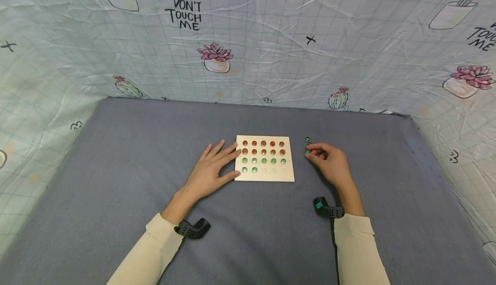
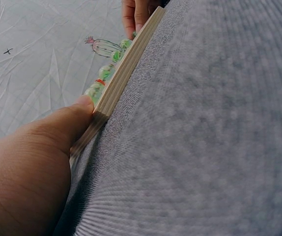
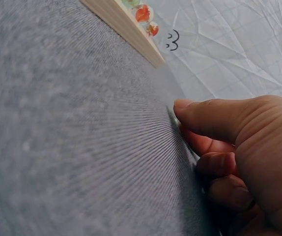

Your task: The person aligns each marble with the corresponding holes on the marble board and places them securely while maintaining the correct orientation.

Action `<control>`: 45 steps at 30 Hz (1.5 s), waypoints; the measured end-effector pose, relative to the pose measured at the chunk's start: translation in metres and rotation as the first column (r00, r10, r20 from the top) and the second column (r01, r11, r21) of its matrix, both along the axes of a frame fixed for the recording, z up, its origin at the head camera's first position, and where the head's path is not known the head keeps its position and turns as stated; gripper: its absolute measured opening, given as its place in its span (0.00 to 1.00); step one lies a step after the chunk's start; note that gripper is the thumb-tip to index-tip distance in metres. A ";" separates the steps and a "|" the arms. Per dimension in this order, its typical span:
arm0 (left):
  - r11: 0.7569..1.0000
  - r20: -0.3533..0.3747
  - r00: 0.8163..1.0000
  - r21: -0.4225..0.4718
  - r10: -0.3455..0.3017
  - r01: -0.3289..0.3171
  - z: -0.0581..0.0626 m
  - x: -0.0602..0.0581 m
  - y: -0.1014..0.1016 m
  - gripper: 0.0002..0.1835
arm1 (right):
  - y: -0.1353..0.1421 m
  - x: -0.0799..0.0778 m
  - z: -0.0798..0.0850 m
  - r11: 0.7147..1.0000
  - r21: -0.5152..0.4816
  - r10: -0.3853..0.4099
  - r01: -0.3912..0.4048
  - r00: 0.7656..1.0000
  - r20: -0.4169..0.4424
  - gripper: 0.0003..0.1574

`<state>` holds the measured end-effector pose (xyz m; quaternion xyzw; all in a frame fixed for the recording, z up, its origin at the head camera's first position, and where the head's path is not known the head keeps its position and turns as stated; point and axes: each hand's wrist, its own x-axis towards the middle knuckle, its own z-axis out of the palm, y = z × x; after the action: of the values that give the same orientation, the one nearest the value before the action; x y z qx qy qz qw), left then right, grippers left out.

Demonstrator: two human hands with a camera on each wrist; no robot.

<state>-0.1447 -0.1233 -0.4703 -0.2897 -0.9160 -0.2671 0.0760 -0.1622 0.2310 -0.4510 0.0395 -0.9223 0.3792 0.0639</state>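
Observation:
A pale wooden board point(image 1: 274, 175) lies flat on the grey cloth. Its two far rows hold orange-red glass marbles point(image 1: 263, 152); a row of green marbles point(image 1: 264, 161) comes nearer. In the nearest row, two green marbles sit at the left and three hollows are bare. My left hand point(image 1: 211, 171) is spread, fingertips and thumb touching the board's left edge. To the right of the board, my right hand point(image 1: 331, 162) pinches a green marble point(image 1: 307, 151) between thumb and forefinger at cloth level. The right wrist view hides that marble behind the thumb point(image 3: 205, 115).
Another green marble point(image 1: 308, 139) lies just beyond the right fingertips, and one more is partly covered by them. Grey cloth point(image 1: 155, 147) spreads all around the board. A printed white curtain point(image 1: 263, 39) hangs behind and along both sides.

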 end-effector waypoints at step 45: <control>1.000 0.003 1.000 0.007 0.005 -0.005 -0.003 0.003 0.001 0.33 | -0.044 0.009 0.024 0.942 -0.168 0.309 -0.292 0.948 0.083 0.12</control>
<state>-0.1417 -0.1221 -0.4730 -0.2868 -0.9158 -0.2705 0.0762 -0.1534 0.1867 -0.4272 0.1542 -0.8756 0.4559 -0.0417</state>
